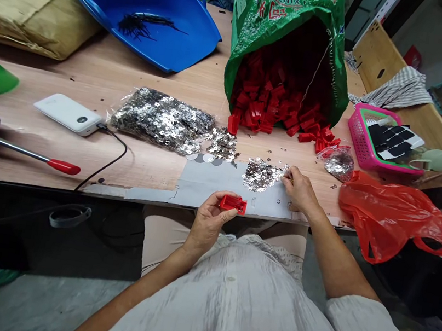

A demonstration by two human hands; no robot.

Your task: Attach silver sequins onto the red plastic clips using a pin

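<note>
Between the thumb and fingers of my left hand (209, 219) is a red plastic housing (233, 204), its hollow side turned up, close to the table's front edge. My right hand (300, 189) is at the right side of a pile of small shiny metal pieces (260, 175), its fingertips pinched together. Whatever those fingertips hold is too small to make out. The pile lies on a grey sheet (205, 182). Behind it, a green sack (287, 26) lies with its mouth toward me, and many red housings (258, 107) spill out.
A clear bag of metal pieces (163, 120) lies left of the sack, near a white power bank (68, 114) with a black cable. A blue scoop-shaped basin (181, 43) stands behind. To the right are a pink basket (361, 134) and a red plastic bag (401, 209).
</note>
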